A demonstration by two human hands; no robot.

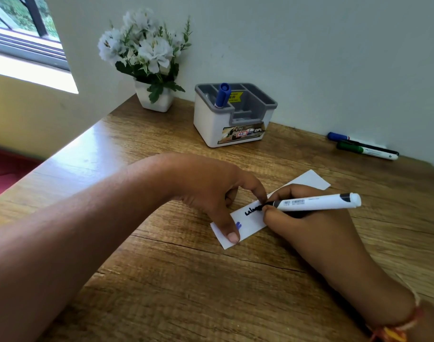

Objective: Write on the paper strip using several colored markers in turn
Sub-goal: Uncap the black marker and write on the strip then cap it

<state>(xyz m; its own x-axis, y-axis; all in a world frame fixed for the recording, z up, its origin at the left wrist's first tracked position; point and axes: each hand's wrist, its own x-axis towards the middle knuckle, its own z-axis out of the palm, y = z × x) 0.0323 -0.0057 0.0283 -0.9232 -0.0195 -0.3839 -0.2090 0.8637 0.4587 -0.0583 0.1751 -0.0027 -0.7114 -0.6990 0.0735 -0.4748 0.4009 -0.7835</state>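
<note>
A white paper strip lies slanted on the wooden desk. It carries black scribbles and a small blue mark near its lower left end. My right hand grips a white marker with a black tip, its tip touching the strip at the end of the black writing. My left hand presses the strip down, thumb on its lower left end and a fingertip beside the marker tip. The middle of the strip is hidden under my right hand.
A white and grey desk organiser at the back holds a blue marker. Blue, black and green markers lie by the wall at the right. A white pot of flowers stands at the back left.
</note>
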